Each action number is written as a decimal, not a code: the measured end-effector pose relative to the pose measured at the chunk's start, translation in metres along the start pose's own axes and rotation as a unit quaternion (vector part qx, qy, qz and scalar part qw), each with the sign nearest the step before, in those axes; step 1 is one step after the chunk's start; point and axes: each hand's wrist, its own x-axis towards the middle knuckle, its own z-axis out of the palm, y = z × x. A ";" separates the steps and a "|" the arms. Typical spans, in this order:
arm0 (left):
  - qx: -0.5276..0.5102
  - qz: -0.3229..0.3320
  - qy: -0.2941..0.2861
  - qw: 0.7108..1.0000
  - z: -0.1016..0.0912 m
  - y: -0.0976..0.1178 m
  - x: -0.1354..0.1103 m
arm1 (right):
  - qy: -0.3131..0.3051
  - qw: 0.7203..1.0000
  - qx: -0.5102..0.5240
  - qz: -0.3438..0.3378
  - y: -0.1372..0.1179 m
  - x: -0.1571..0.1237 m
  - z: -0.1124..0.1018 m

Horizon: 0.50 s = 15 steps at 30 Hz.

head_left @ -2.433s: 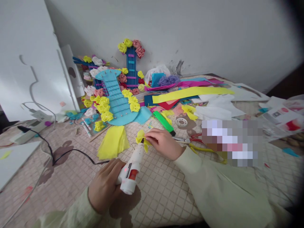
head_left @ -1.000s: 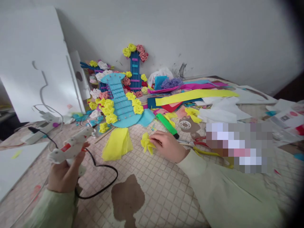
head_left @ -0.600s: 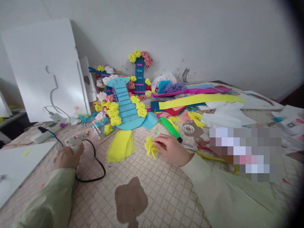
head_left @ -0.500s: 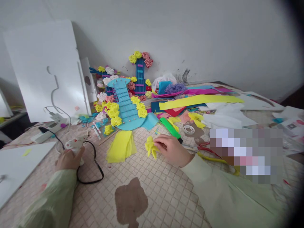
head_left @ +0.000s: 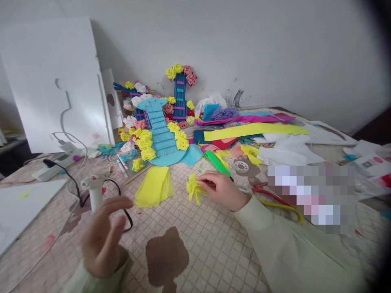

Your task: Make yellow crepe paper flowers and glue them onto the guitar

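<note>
Pinched in the fingers of my right hand (head_left: 224, 189) is a yellow crepe-paper flower (head_left: 193, 188), its petals hanging over the table. My left hand (head_left: 105, 238) is slightly blurred, its fingers apart and holding nothing. Just beyond it a white hot glue gun (head_left: 95, 188) rests on the table with its black cord looping round. Between the hands, farther back, lie flat yellow crepe-paper sheets (head_left: 154, 187). Behind those leans a light-blue guitar-shaped board (head_left: 160, 134) with strings and yellow paper flowers on both sides.
A green utility knife (head_left: 217, 162) lies beyond my right hand, near a white ring-shaped reel (head_left: 241, 166). Yellow-handled scissors (head_left: 284, 208) lie by my right sleeve. A power strip (head_left: 55, 167) and a white board (head_left: 27, 207) are at left. Crepe-paper strips (head_left: 256, 131) spread across the back.
My left hand has let go of the glue gun and come nearer and to the right, fingers opened. The glue gun now rests on the table. My right hand keeps the flower in nearly the same spot.
</note>
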 end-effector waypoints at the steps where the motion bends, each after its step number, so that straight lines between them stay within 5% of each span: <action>1: -0.039 -0.005 -0.025 0.999 0.015 0.013 0.006 | -0.002 1.000 0.003 0.001 0.000 0.000 0.000; 5: -0.150 -0.093 -0.189 0.966 0.072 0.043 0.035 | -0.013 1.000 0.021 0.000 -0.001 0.000 0.000; 8: -0.216 -0.122 -0.255 0.935 0.103 0.047 0.046 | -0.008 0.999 0.032 -0.005 -0.002 -0.001 -0.001; 15: -0.400 -0.163 -0.239 0.869 0.127 0.044 0.039 | -0.019 0.998 0.052 -0.003 -0.008 -0.001 -0.003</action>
